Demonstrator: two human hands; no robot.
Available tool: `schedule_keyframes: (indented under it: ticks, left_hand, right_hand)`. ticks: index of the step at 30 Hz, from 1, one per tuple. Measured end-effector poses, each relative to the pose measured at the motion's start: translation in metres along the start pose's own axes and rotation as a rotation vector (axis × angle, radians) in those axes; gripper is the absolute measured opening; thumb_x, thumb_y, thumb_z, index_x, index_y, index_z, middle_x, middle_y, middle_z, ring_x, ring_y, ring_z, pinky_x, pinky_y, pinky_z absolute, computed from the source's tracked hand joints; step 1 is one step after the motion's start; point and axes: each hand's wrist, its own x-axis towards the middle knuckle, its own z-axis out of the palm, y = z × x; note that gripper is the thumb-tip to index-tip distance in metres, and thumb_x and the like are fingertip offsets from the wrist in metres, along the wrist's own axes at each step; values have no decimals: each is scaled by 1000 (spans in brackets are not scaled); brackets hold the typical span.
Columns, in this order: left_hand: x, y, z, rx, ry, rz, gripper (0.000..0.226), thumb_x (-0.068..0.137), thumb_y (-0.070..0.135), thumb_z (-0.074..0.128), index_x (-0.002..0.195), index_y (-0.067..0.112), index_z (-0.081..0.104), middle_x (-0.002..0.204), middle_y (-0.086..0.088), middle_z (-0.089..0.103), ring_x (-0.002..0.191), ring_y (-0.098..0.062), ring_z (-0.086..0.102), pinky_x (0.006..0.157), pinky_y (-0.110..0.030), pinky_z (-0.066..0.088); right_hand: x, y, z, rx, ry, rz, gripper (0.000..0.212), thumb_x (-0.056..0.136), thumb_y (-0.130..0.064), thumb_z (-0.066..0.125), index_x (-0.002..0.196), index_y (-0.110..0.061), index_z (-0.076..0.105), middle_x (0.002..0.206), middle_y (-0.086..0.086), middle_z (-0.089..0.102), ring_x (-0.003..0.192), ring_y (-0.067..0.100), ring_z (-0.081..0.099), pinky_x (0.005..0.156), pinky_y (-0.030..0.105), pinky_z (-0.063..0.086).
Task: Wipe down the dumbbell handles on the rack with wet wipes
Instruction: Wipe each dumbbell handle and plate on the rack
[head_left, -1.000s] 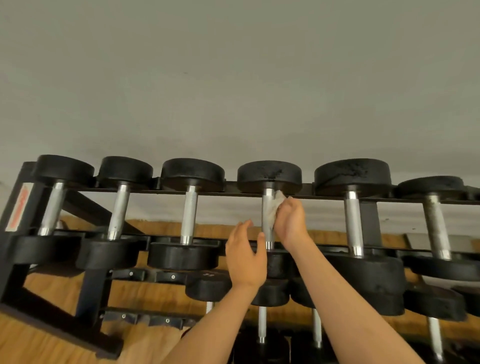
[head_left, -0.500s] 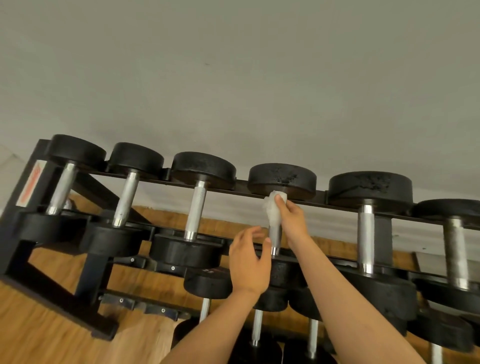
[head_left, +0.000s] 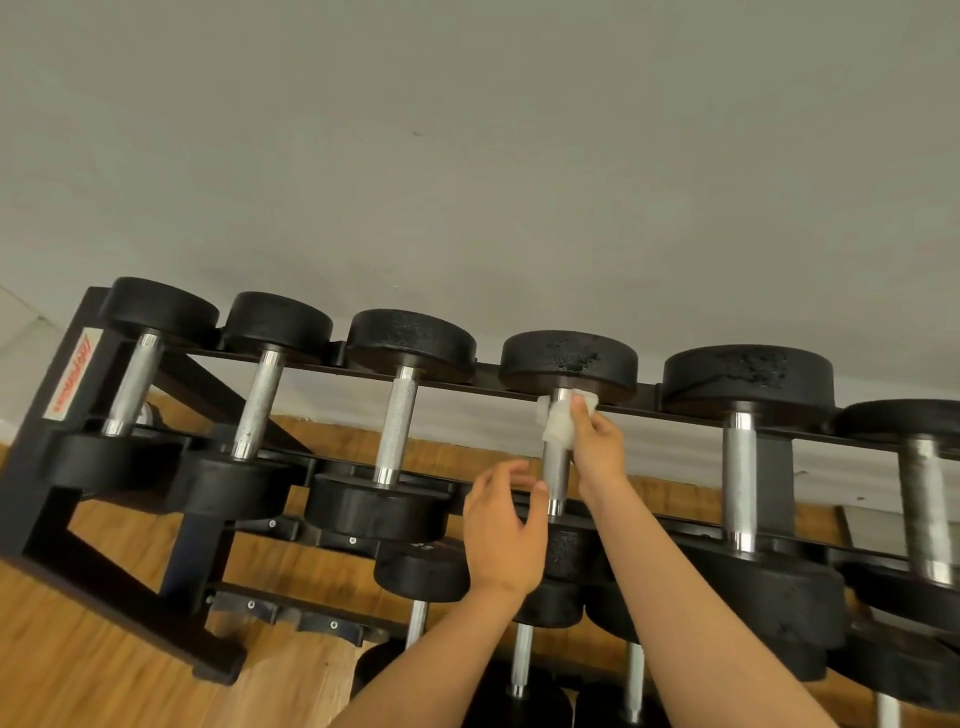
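I judge the job mid-way: my right hand (head_left: 597, 447) pinches the wet wipe (head_left: 557, 427) around the top of a dumbbell handle (head_left: 556, 480) on the rack's (head_left: 62, 483) upper row, just under the far weight head. Nothing shows which handles left of my hands or right of them are already clean; the lower rows below my wrists look untouched. My left hand (head_left: 506, 535) hangs loosely curled and holds nothing, its thumb just beside the handle's lower end.
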Motion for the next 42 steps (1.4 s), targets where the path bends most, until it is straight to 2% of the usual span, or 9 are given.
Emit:
schedule_keyframes:
  ticks: [7,11,16,20,23,30,35,39,42]
  left_hand:
    - [1,0,0,-1,7,17,27,90,46,50,113,32,57,102,23,58,110,-1,50,96,-22,38]
    - [0,-1,0,-13,5,16,31,87,50,47,111,33,57,104,23,58,110,-1,50,97,-24,40]
    - [0,0,0,-7,-8,-1,22,91,42,54,111,34,56,104,21,57,106,-1,52,91,-20,40]
    - [0,-1,0,-11,-5,-1,29,87,50,50,113,35,55,106,17,59,105,-2,54,92,-25,45]
    - [0,-1,1,-9,4,1,30,87,50,50,113,35,55,103,17,59,103,-3,54,92,-29,47]
    - [0,1,1,-11,19,-7,20,94,37,58,113,31,57,96,20,58,98,0,53,89,-28,47]
    - [0,1,1,-8,25,-4,19,93,38,57,112,33,55,95,17,59,96,1,52,86,-28,48]
    - [-1,1,1,-31,28,-6,17,92,38,57,109,37,54,93,18,59,96,1,54,86,-28,49]
    - [-1,1,2,-25,25,-3,16,93,37,57,108,38,53,93,19,58,96,0,54,85,-28,48]
  right_hand:
    - [5,-6,0,-57,-95,-16,21,97,-36,55,89,-18,63,88,4,64,78,15,59,68,26,51]
    - [6,9,-14,-203,-68,-81,42,102,-38,45,95,-2,65,100,26,64,82,20,57,82,37,50]
    - [16,-10,-7,-422,-201,-162,35,102,-42,42,99,-11,59,89,5,61,78,12,57,69,24,47]
    - [17,8,-10,-559,-54,-281,42,104,-38,36,87,-6,57,79,10,58,77,23,58,71,37,48]
    - [20,2,-12,-538,-82,-282,42,102,-39,44,79,-6,56,71,8,55,70,21,55,63,31,43]
    - [10,1,-8,-842,7,-407,44,106,-34,31,96,-2,59,81,10,59,76,23,60,69,34,48]
    - [18,-8,-1,-722,-66,-301,47,105,-37,35,98,1,60,87,15,60,86,30,61,78,41,50]
    - [13,10,-16,-622,-80,-351,42,104,-37,39,86,-4,59,77,11,59,77,26,59,70,37,48]
    - [19,3,-14,-566,-192,-247,39,101,-41,43,102,-5,59,92,11,62,88,25,60,80,38,50]
